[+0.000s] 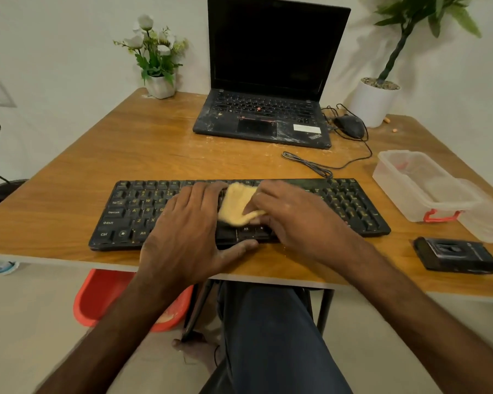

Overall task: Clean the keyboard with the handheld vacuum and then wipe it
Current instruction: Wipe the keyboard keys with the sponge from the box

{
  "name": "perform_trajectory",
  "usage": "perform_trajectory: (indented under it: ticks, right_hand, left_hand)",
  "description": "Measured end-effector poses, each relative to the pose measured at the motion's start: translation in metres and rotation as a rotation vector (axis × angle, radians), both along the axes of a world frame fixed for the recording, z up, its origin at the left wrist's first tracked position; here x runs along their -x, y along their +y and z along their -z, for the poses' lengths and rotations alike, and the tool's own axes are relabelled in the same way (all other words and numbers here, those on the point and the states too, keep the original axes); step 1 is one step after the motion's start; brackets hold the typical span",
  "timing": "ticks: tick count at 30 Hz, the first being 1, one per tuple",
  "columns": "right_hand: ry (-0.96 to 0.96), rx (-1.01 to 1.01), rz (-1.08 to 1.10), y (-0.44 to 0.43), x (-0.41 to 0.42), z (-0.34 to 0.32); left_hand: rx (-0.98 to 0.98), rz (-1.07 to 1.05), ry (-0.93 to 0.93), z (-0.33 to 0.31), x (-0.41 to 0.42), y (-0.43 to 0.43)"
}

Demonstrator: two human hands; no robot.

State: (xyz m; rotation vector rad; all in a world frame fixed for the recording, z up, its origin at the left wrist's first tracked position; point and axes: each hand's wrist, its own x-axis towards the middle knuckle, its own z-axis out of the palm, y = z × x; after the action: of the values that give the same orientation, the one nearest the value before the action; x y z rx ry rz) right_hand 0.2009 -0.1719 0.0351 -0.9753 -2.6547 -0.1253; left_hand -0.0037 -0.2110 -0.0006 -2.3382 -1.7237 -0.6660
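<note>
Wiping stage of keyboard cleaning, seen from the head camera. Black keyboard [353, 206] lies flat on the desk [125, 155], parallel to and near the front edge. The left hand [194, 231] rests on the middle keys with fingers straight and slightly spread, thumb hooked at the front rim, apparently as a brace. The right hand [293, 217] lies flat, fingers close together, pressing a yellow cloth [236, 206] onto the keys just beside the left hand's fingertips. Likely failure modes: a cloth fold catching under a keycap and prying it up; a sideways stroke dragging crumbs into the gaps rather than off the board; a hard pull toward the body sliding the board over the near edge if the brace slackens. A black device [456, 255], perhaps the vacuum, sits close to the right forearm and the edge; a wide elbow sweep could knock it off.
</note>
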Motion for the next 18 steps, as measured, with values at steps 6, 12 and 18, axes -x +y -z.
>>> perform_trajectory:
  ticks: [6,12,18]
  right_hand:
    - [0.083,0.071,0.237,0.036,0.003,-0.006]
    - [0.012,0.164,-0.193,-0.012,0.019,-0.004]
    - [0.027,-0.059,0.144,0.041,0.021,-0.005]
  left_hand:
    - [-0.009,-0.037,-0.077,-0.001,0.001,-0.005]
    - [-0.027,0.010,-0.088,0.002,0.002,-0.003]
    - [0.000,-0.041,-0.125,-0.002,0.001,-0.007]
